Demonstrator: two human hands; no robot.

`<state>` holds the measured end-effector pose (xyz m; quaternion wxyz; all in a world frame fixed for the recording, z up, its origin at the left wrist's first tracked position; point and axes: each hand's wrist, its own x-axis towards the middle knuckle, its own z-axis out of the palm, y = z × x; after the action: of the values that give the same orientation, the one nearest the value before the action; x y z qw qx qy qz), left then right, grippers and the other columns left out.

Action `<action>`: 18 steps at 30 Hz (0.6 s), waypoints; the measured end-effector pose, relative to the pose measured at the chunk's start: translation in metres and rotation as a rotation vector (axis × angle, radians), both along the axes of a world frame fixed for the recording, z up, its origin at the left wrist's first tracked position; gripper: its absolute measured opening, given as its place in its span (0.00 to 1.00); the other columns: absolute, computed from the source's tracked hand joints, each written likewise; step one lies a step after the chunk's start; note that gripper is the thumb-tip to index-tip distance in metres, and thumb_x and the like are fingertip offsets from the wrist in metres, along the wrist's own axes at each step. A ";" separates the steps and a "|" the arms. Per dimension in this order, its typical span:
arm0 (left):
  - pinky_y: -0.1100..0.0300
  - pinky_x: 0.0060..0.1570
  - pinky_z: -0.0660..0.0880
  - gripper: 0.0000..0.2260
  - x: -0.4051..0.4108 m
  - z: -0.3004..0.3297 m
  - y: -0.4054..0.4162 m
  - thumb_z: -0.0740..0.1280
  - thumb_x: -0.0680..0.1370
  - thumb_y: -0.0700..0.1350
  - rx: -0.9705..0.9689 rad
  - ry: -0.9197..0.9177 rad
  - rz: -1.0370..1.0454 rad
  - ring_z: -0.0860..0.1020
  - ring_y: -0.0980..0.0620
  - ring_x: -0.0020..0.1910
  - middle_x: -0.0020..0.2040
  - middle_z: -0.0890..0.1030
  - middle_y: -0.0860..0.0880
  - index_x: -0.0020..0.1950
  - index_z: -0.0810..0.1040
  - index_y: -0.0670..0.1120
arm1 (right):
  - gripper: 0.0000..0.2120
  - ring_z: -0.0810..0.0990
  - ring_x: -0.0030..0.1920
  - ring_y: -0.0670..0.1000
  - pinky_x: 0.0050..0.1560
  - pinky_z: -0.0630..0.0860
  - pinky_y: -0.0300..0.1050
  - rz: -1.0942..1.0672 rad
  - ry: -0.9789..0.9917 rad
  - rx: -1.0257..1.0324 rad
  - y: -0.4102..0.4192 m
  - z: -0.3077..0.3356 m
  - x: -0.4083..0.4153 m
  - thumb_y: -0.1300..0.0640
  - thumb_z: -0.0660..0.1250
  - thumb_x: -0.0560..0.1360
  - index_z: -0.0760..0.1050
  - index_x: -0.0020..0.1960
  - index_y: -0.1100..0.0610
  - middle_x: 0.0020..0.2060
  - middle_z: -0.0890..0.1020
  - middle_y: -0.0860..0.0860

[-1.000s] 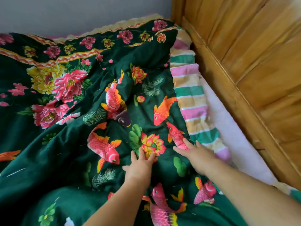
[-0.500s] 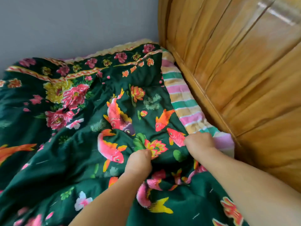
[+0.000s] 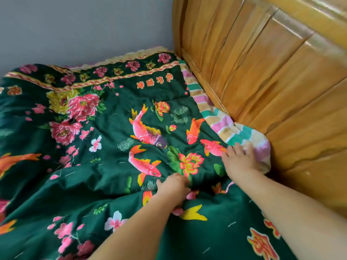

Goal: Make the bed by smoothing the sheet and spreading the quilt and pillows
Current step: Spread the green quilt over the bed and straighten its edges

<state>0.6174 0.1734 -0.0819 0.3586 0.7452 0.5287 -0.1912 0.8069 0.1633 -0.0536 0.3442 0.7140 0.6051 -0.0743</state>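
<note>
Dark-green quilt (image 3: pixel 105 166) w/ pink peonies, orange/pink carp & lotus print covers most of the bed, spread from the lower frame up to the far edge by the grey wall (image 3: pixel 75 25). Surface is rumpled, w/ a raised fold running across just in front of the hands. Its striped underside/edge (image 3: pixel 223 122) (pink, tan, teal, white bands) is turned up along the right side, lying against the wooden headboard (image 3: pixel 272 81).

Left hand (image 3: pixel 174 188) sits on the fold near the lotus print, fingers curled into the fabric, bunching a bit of quilt in its grasp. Right hand (image 3: pixel 240 160) lies where green print meets the striped edge, fingers spread & fairly straight, pressing flat on the cloth, not clutching it. Both forearms reach in from the lower right, bare.

Red-orange characters are printed near the quilt's far border & again at lower right. A pale yellowish trim (image 3: pixel 131 56) shows past the quilt's far edge next to the wall. Can't tell whether that's sheet or pillow.
</note>
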 end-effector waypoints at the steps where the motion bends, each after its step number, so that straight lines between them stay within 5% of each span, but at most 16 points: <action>1: 0.41 0.68 0.62 0.15 -0.006 0.001 -0.001 0.62 0.77 0.49 0.027 0.010 0.009 0.68 0.48 0.68 0.66 0.72 0.50 0.64 0.75 0.52 | 0.24 0.56 0.73 0.58 0.70 0.54 0.62 0.046 0.051 0.029 -0.002 0.001 -0.010 0.61 0.54 0.77 0.61 0.73 0.53 0.71 0.63 0.54; 6: 0.50 0.62 0.70 0.14 -0.051 0.013 -0.005 0.62 0.78 0.53 -0.016 -0.033 0.086 0.74 0.45 0.63 0.60 0.78 0.49 0.60 0.77 0.52 | 0.22 0.69 0.67 0.57 0.69 0.60 0.57 0.049 0.332 -0.056 -0.015 0.014 -0.073 0.66 0.56 0.75 0.69 0.66 0.52 0.64 0.74 0.53; 12: 0.59 0.59 0.71 0.18 -0.113 0.036 -0.028 0.64 0.76 0.59 -0.118 -0.115 0.066 0.75 0.49 0.59 0.57 0.80 0.49 0.59 0.79 0.49 | 0.23 0.75 0.62 0.55 0.61 0.67 0.52 0.007 0.349 -0.185 -0.022 0.010 -0.095 0.67 0.55 0.74 0.75 0.63 0.50 0.60 0.78 0.51; 15: 0.52 0.69 0.64 0.35 -0.143 0.031 -0.045 0.64 0.62 0.74 -0.245 -0.081 0.092 0.71 0.49 0.66 0.64 0.76 0.54 0.64 0.74 0.58 | 0.21 0.75 0.61 0.55 0.54 0.72 0.48 -0.033 0.342 -0.189 -0.024 0.010 -0.095 0.64 0.57 0.77 0.73 0.66 0.48 0.62 0.77 0.51; 18: 0.48 0.74 0.53 0.39 -0.164 0.027 -0.062 0.68 0.65 0.70 -0.288 -0.061 -0.004 0.62 0.48 0.73 0.73 0.65 0.55 0.73 0.64 0.58 | 0.18 0.77 0.59 0.55 0.48 0.73 0.45 -0.085 0.346 -0.238 -0.032 0.013 -0.099 0.61 0.60 0.78 0.73 0.66 0.49 0.61 0.77 0.51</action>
<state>0.4536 0.1112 -0.0553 0.4772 0.6925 0.4834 -0.2430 0.7076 0.1315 -0.0409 0.3135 0.6698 0.6116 -0.2809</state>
